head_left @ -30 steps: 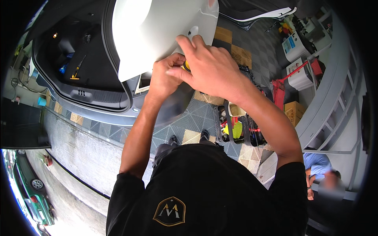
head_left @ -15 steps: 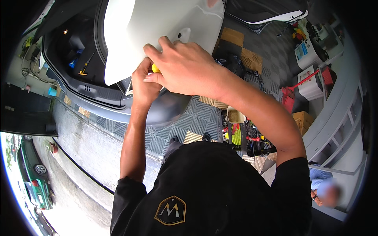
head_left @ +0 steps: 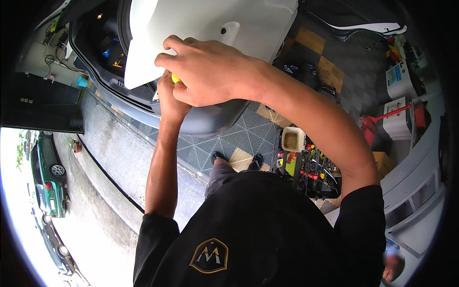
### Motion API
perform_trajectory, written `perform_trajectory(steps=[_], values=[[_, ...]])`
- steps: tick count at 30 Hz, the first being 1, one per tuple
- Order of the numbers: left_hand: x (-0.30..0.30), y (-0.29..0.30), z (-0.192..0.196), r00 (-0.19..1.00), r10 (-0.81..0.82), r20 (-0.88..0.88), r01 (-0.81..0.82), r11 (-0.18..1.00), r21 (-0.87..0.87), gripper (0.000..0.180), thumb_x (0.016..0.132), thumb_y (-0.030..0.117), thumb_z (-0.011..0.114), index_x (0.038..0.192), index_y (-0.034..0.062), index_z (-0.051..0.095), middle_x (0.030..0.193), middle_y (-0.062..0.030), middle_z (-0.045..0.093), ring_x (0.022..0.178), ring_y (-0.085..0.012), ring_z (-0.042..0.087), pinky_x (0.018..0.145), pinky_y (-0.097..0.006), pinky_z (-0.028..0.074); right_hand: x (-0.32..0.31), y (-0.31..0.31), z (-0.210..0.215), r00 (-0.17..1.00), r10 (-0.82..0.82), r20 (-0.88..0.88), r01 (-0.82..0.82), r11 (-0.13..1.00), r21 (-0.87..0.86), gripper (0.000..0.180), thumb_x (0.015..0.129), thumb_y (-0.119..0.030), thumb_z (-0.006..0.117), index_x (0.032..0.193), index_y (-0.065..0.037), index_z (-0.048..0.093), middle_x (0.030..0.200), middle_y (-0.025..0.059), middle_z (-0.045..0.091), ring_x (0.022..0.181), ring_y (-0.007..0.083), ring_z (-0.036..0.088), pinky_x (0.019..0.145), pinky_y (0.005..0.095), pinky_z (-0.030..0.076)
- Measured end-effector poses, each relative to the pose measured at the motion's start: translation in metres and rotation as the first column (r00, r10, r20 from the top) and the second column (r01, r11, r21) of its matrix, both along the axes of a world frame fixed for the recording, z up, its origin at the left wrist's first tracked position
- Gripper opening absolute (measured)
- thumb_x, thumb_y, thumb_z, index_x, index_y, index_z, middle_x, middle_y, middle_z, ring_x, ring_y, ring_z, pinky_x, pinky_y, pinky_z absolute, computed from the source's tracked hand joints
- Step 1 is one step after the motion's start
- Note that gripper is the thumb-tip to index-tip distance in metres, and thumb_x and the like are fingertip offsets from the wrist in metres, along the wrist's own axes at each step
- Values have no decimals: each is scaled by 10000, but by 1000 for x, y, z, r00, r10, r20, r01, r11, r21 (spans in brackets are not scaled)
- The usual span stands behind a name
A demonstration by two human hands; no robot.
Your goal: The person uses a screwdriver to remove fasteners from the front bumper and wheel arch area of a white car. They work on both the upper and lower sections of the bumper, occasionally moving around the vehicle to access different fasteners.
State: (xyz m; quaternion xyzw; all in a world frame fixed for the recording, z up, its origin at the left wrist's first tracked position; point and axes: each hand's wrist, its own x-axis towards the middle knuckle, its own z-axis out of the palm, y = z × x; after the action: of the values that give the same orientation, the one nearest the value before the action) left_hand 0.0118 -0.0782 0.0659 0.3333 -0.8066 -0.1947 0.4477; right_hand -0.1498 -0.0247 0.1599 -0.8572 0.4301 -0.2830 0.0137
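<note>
Both my hands are at the rear corner of a car, in front of its white body panel [head_left: 172, 24]. My right hand [head_left: 210, 69] reaches across from the right with its thumb and fingers bent around a rounded yellow piece [head_left: 175, 78]. Only a small part of that yellow piece shows, so its kind is hidden. Just below, my left hand [head_left: 173, 98] is closed and pressed against the right hand; what it holds is covered. The grey bumper [head_left: 210, 122] lies beneath both hands.
The open car boot [head_left: 95, 52] is at left, a yellow-handled tool [head_left: 118, 60] inside. A tool cart [head_left: 311, 177] with a beige tub [head_left: 292, 139] stands at right. White boxes [head_left: 396, 117] and a person [head_left: 393, 268] are farther right. Green car [head_left: 48, 182] outside.
My view has shifted, so the car and surroundings sit differently in it. Both hands remain together around the yellow piece, and the right hand's fingers have moved slightly.
</note>
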Motion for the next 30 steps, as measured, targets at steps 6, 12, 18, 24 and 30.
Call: perform_trajectory(steps=[6, 12, 18, 24, 30], values=[[-17, 8, -17, 940, 129, 316, -207, 952, 226, 201, 804, 110, 720, 955, -12, 669, 1006, -243, 677, 903, -399, 667, 733, -432, 527, -10, -14, -17, 997, -27, -69, 28, 1000, 11, 269, 883, -196, 685, 999, 42, 636, 738, 194, 688, 737, 327, 728, 648, 420, 584], [-27, -21, -81, 853, 227, 471, -192, 974, -122, 248, 820, 179, 671, 1003, 12, 653, 888, -211, 698, 837, -422, 675, 710, -508, 528, -23, -23, -23, 999, 26, -48, -29, 997, -77, 323, 905, -244, 694, 1001, 55, 619, 677, 185, 671, 672, 329, 717, 609, 425, 566], [-31, -17, -60, 811, 156, 563, -110, 987, -116, 289, 808, 197, 699, 1036, 22, 666, 863, -203, 701, 849, -406, 683, 694, -498, 528, -39, -6, -20, 1000, -5, -24, 6, 1000, 26, 317, 885, -223, 715, 1013, 54, 628, 762, 211, 687, 706, 329, 727, 588, 410, 574], [-8, -33, -70, 894, -21, 448, 66, 994, -86, 269, 861, 253, 673, 1017, 34, 657, 851, -190, 701, 847, -395, 684, 701, -506, 529, -52, 28, -40, 994, 94, 53, -95, 995, 16, 282, 802, -123, 737, 1045, -7, 651, 822, 163, 646, 745, 274, 720, 605, 396, 578], [-18, -55, -59, 842, -97, 531, 209, 966, -155, 223, 899, 259, 640, 947, 41, 634, 818, -182, 693, 784, -398, 679, 658, -494, 532, -59, 23, -24, 981, 65, 183, -66, 998, 0, 289, 788, -78, 722, 1067, -40, 660, 901, 144, 666, 784, 262, 706, 683, 384, 573]])
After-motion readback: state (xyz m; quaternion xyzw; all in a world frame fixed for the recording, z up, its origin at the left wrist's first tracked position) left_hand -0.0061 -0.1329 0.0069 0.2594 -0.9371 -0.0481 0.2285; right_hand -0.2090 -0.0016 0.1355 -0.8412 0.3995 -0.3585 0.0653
